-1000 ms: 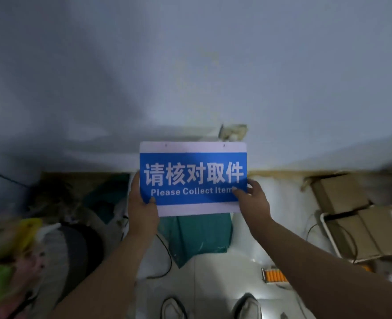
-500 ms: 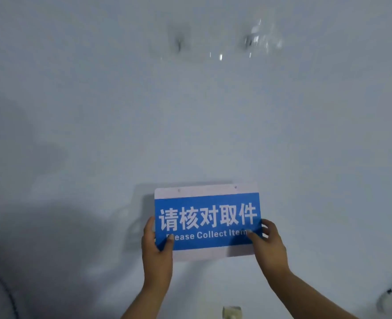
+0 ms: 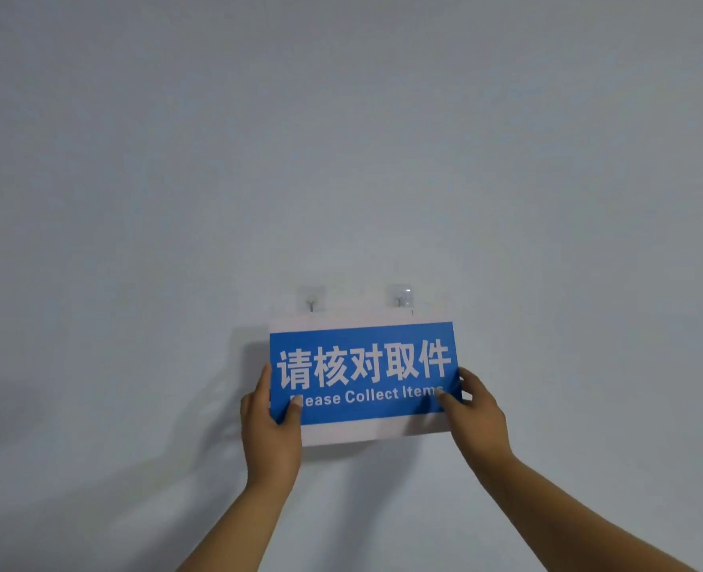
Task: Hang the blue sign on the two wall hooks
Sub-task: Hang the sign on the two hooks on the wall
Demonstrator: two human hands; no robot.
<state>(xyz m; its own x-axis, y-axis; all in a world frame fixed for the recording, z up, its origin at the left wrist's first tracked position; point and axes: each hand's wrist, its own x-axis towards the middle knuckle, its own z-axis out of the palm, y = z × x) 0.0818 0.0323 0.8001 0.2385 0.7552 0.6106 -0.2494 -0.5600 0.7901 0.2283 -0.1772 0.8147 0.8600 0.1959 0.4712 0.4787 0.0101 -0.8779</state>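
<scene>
Gripping the sign [image 3: 364,371] by its lower corners, your left hand [image 3: 270,423] and right hand [image 3: 475,410] are both clamped on it, thumbs over the blue face. It sits flat against the wall [image 3: 341,158], its top edge just under the two hooks [image 3: 312,301] above your hands. Lift it evenly and seat each small top hole; whether either has caught, you cannot tell. Stiff, flat, white-bordered board; clear sticky pads, thin metal prongs.
</scene>
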